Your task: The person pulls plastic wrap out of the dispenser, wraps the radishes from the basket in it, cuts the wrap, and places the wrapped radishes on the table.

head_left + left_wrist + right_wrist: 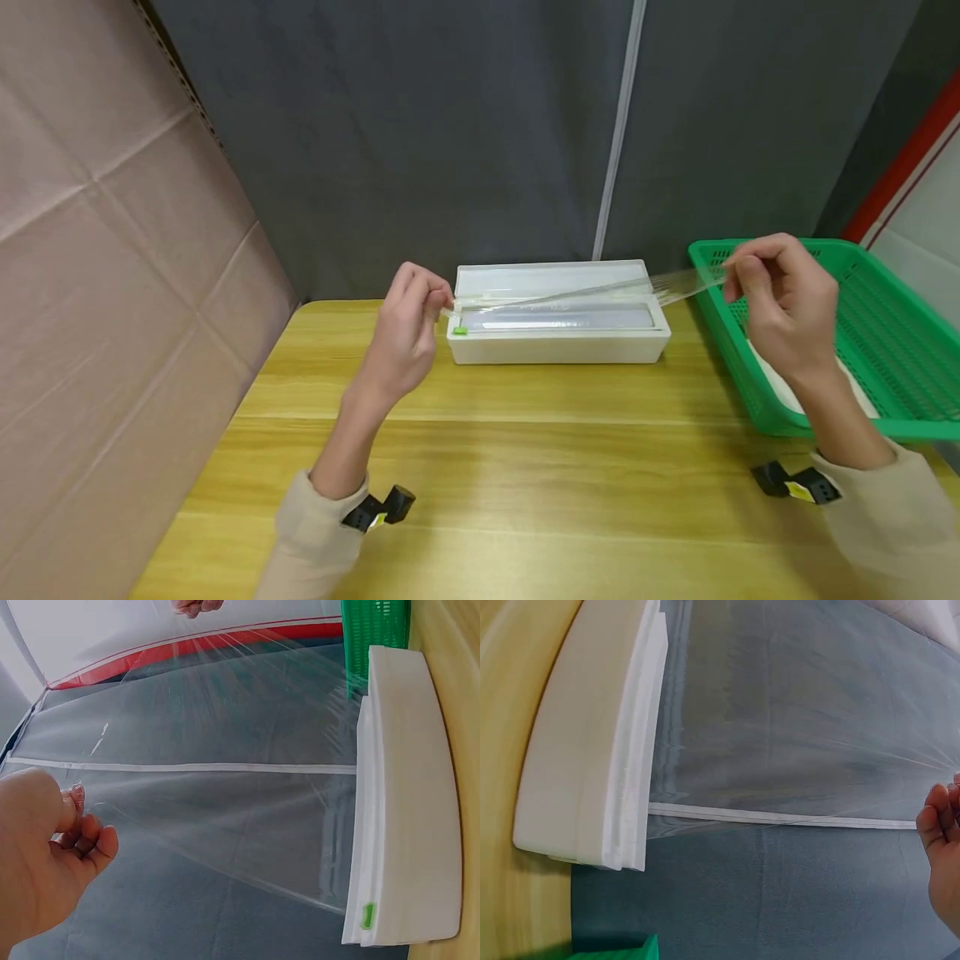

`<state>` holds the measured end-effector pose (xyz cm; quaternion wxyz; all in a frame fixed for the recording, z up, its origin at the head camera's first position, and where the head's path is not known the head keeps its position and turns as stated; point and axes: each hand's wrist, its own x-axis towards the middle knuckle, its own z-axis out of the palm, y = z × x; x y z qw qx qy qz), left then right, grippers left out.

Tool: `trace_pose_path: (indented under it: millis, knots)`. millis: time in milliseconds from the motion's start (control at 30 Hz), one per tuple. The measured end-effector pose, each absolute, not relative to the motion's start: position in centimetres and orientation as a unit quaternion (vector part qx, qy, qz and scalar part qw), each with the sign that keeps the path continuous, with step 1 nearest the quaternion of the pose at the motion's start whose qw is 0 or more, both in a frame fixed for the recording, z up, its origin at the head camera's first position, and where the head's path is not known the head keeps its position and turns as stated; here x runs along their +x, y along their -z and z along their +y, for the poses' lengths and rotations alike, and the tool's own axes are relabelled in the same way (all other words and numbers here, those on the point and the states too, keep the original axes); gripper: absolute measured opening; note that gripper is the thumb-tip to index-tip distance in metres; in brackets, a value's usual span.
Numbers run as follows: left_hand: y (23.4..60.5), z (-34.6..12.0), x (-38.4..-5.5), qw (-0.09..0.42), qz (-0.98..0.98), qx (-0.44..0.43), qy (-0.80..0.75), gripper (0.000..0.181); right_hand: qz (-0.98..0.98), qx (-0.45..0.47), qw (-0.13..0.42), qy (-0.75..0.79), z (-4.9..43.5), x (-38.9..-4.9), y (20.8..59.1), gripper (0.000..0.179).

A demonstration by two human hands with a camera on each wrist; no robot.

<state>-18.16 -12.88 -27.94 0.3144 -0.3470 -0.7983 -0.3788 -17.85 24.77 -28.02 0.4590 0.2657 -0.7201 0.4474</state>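
Observation:
A clear sheet of plastic wrap [225, 750] stretches up out of a white wrap dispenser box [558, 348] at the back of the table. My left hand [405, 329] pinches one corner of the film near the box's left end. Out to the right, my right hand [791, 304] pinches the other corner, raised over the edge of the green basket. The lid of the box stands open, and the wrap roll [555, 319] shows inside. A small green slider [460, 331] sits at its left front. In the wrist views the film is drawn tight, creased towards the fingers.
A green plastic basket [892, 429] stands at the right, with something white [776, 375] lying in it. Behind the wooden table [465, 492] hangs a dark grey curtain [390, 150] with a white strip. A pale tiled-looking panel [112, 317] rises along the left.

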Motion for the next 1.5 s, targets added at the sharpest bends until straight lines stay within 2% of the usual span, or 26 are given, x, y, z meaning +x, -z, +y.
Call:
trace_pose_path:
  millis: [367, 500, 700, 900, 1133, 1333, 1500]
  knots:
    - [30.4, -11.4, -16.2, 0.245, -0.788, -0.405, 0.394, 0.011, -0.666, 0.342, 0.414, -0.517, 25.0, -16.0, 28.8, 0.027]
    - [31.5, -10.8, -15.7, 0.213, -0.789, -0.427, 0.386, 0.011, -0.67, 0.348, 0.413, -0.509, 25.0, -15.5, 29.2, 0.029]
    - [33.4, -10.0, -15.1, 0.158, -0.788, -0.456, 0.383, 0.022, -0.68, 0.353, 0.417, -0.489, 24.9, -14.8, 29.8, 0.032]
    - [35.0, -9.4, -14.7, 0.133, -0.786, -0.476, 0.372, 0.025, -0.66, 0.389, 0.392, -0.509, 24.9, -14.4, 30.4, 0.033]
    - [36.5, -9.4, -14.1, 0.077, -0.815, -0.463, 0.34, 0.014, -0.682, 0.404, 0.36, -0.492, 25.1, -13.7, 31.7, 0.033]
    - [37.8, -9.9, -13.3, -0.009, -0.846, -0.423, 0.324, 0.016, -0.718, 0.399, 0.337, -0.461, 25.5, -13.3, 33.4, 0.029]
    - [38.9, -10.7, -12.9, -0.048, -0.863, -0.398, 0.306, 0.017, -0.745, 0.399, 0.306, -0.438, 25.8, -13.0, 35.1, 0.026]
